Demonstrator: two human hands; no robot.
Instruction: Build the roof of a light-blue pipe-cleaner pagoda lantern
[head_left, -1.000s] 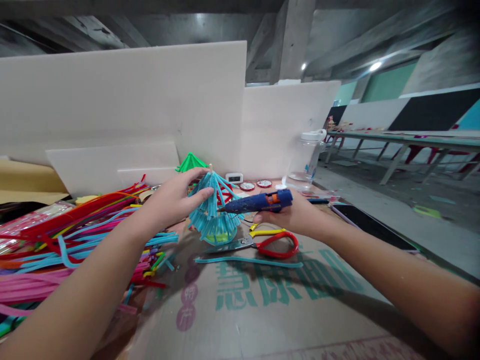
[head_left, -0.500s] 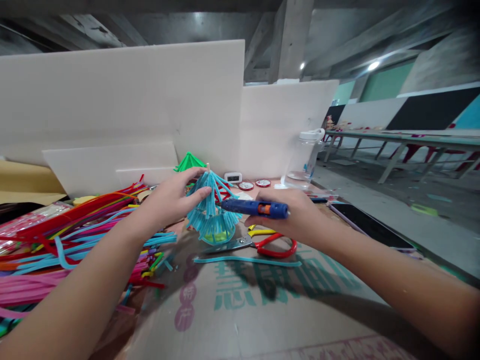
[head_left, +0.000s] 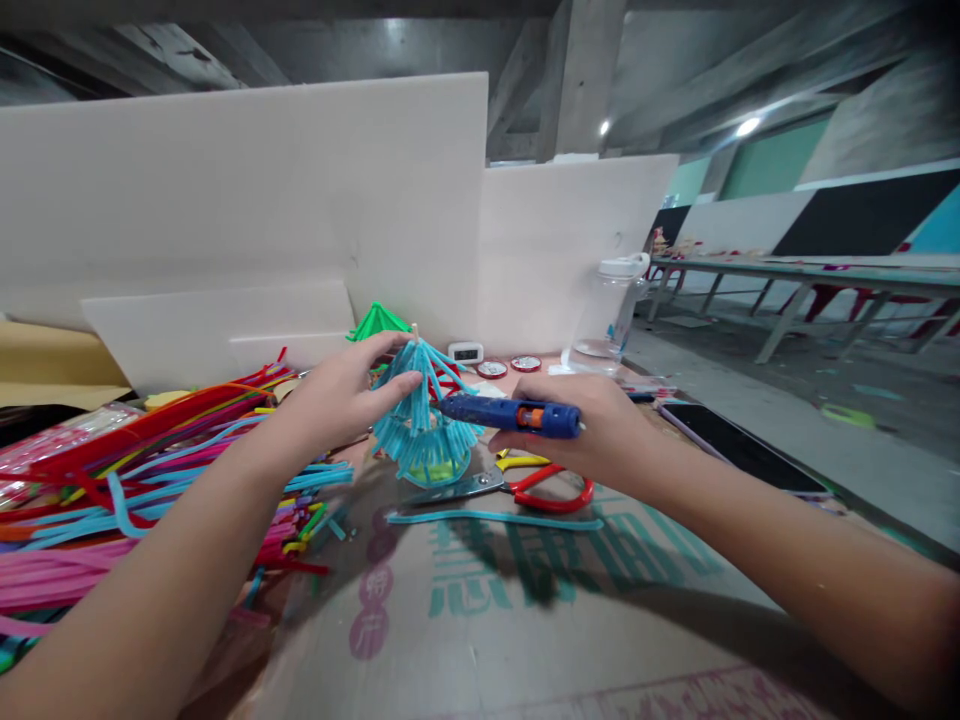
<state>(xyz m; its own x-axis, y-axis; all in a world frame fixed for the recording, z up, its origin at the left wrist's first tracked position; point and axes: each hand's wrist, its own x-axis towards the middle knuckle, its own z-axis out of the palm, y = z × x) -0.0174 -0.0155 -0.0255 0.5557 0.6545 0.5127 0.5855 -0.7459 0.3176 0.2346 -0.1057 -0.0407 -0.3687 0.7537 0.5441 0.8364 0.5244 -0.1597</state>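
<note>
The right hand (head_left: pixel 600 425) has its grip wrapped around a blue glue gun (head_left: pixel 510 411). The gun's long axis lies almost level, running left to right, with the nozzle pointing left at the blue pipe-cleaner umbrella (head_left: pixel 424 420) and its tip touching or just short of the canopy's right side; which cannot be told. The left hand (head_left: pixel 341 400) has its fingers closed on the canopy's left and upper edge. The umbrella stands roughly upright on the cardboard-covered worktop (head_left: pixel 525 620), its stick pointing up and its fringe hanging down.

Just near of the umbrella lie red-handled scissors (head_left: pixel 525 487), blades pointing left, and a loose blue pipe cleaner (head_left: pixel 495 519) lying left to right. A heap of coloured pipe cleaners (head_left: pixel 135 480) crowds the left side. A green umbrella (head_left: pixel 379 322) stands just behind the left hand. White boards (head_left: pixel 300 200) wall off the far side. A clear bottle (head_left: pixel 611 315) stands far right, and a dark phone (head_left: pixel 731 435) lies by the worktop's right edge. The near cardboard, between the two forearms, is bare.
</note>
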